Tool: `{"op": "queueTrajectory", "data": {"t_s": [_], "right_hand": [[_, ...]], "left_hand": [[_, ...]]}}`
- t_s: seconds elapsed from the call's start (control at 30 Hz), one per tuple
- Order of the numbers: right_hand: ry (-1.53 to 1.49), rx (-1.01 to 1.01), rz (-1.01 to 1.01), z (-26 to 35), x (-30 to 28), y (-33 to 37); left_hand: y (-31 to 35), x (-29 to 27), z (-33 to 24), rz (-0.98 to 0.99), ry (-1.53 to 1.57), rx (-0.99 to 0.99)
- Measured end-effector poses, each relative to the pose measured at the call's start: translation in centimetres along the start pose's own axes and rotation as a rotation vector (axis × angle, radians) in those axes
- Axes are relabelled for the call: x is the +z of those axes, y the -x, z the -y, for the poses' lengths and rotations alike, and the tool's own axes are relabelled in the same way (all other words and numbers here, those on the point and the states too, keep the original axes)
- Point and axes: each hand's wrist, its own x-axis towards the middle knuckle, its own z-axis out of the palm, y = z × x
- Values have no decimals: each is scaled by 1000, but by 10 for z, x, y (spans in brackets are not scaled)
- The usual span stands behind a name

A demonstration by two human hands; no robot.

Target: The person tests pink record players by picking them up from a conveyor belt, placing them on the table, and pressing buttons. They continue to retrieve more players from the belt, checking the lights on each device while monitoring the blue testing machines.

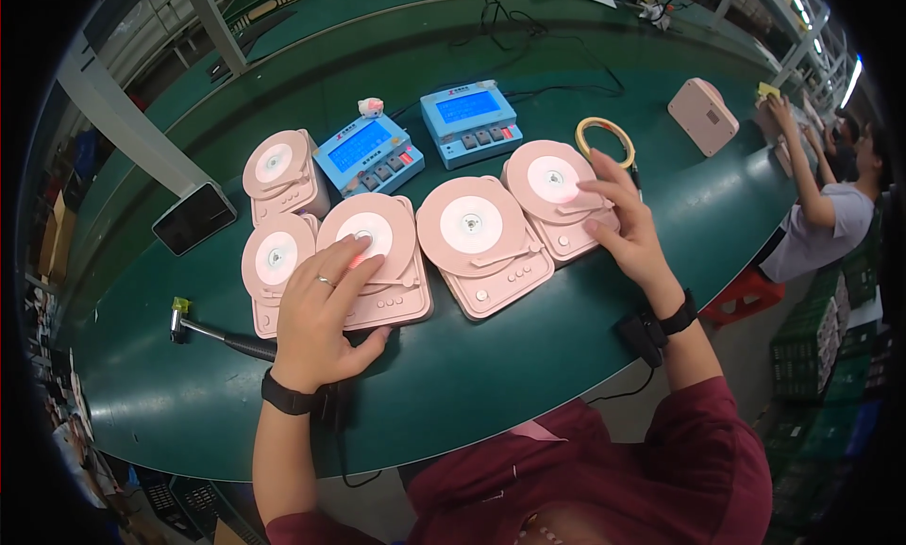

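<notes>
Several pale pink toy record players with white disc centres stand close together on the green table. My left hand [329,311] lies over one player [394,237], its fingers stretched across the disc and its thumb near the front edge. A small red glow shows under these fingertips. At the right-hand player [551,180], my right hand [625,222] has its fingers and thumb apart beside the tonearm, at the right edge. Between my hands sits another record player [471,226] that neither hand touches. Two more record players [276,166] stand to the left.
Two blue boxes with screens and buttons [469,120] stand behind the players. A yellow tape roll [605,141] and an upturned pink player [703,117] lie to the right. A hammer-like tool [222,334] and a phone-like device [194,218] are at left. A co-worker [825,205] sits at right.
</notes>
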Motion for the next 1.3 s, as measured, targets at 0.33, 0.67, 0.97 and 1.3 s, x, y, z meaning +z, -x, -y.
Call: {"op": "queueTrajectory", "data": {"t_s": [0.33, 0.67, 0.97, 1.3], "right_hand": [[484, -373, 249, 27, -5, 0], [455, -395, 209, 21, 0, 3], [453, -400, 206, 16, 5, 1], [445, -399, 208, 16, 6, 1]], "left_hand": [[-1, 1, 2, 3, 29, -4], [20, -43, 42, -357, 152, -292], [59, -23, 53, -176, 537, -738], [58, -12, 55, -259, 591, -714]]}}
